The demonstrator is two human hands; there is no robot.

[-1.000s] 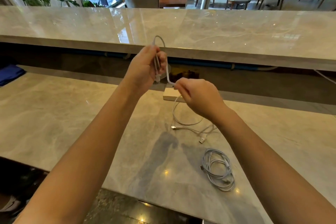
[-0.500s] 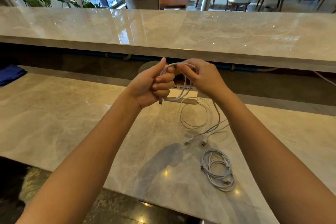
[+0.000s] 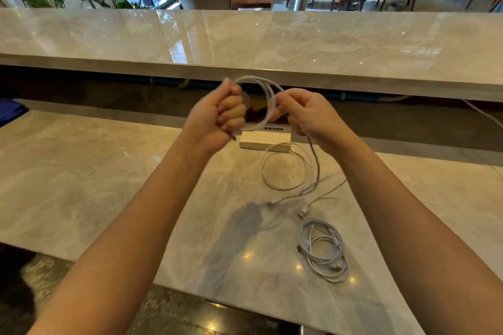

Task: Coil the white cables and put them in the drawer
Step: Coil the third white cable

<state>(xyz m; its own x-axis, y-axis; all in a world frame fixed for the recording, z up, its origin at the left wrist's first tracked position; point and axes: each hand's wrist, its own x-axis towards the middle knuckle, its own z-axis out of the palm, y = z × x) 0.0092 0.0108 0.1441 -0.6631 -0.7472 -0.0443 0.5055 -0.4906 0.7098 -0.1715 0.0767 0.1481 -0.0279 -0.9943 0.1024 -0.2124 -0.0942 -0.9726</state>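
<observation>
My left hand point(image 3: 217, 119) is a fist gripping several loops of a white cable point(image 3: 268, 92) held above the counter. My right hand point(image 3: 307, 114) pinches the same cable at the right side of the loops. The cable's loose tail point(image 3: 285, 171) hangs from my right hand and lies in a ring on the marble, ending in a USB plug point(image 3: 302, 211). A second white cable point(image 3: 324, 250) lies coiled on the counter at the front right. No drawer is in view.
A small white block with a printed label point(image 3: 265, 140) stands on the lower marble counter point(image 3: 81, 171) behind the loose tail. A raised marble ledge point(image 3: 272, 43) runs across beyond my hands. A blue cloth point(image 3: 11, 110) lies far left. Chairs and plants stand beyond.
My right hand has carried the cable up to my left hand and laid on more loops. The loose tail on the counter has shortened and shifted.
</observation>
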